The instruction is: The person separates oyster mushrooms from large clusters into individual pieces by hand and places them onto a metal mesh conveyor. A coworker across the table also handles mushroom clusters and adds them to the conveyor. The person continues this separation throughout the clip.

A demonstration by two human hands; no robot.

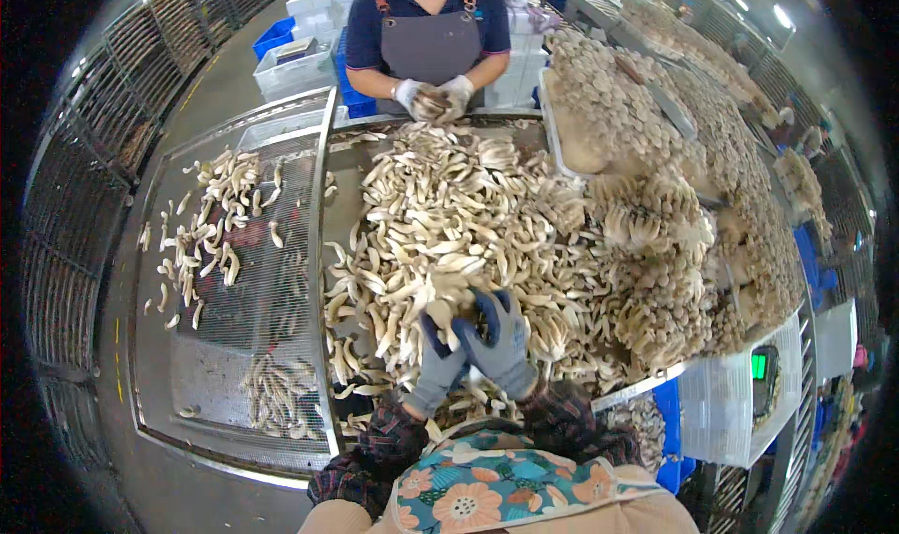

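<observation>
A broad heap of pale, long-stemmed mushrooms (431, 211) covers the table before me. My left hand (436, 373), in a grey glove with dark blue fingers, is closed at the near side of the heap, with a thick mushroom (438, 315) at its fingertips. Close beside it, almost touching, my right hand (506, 349) wears the same kind of glove. Its thumb and fingers curl toward the mushrooms; what lies inside them is hidden. Just beyond both hands the mushrooms look smeared by motion.
Mesh screen (300, 206) with loose mushrooms lies left, behind a metal rail (323, 160). Clustered mushrooms (646, 225) are piled right. Across the table a co-worker (431, 43) in white gloves handles mushrooms. A clear plastic crate (716, 408) and a scale with green display (759, 366) stand at lower right.
</observation>
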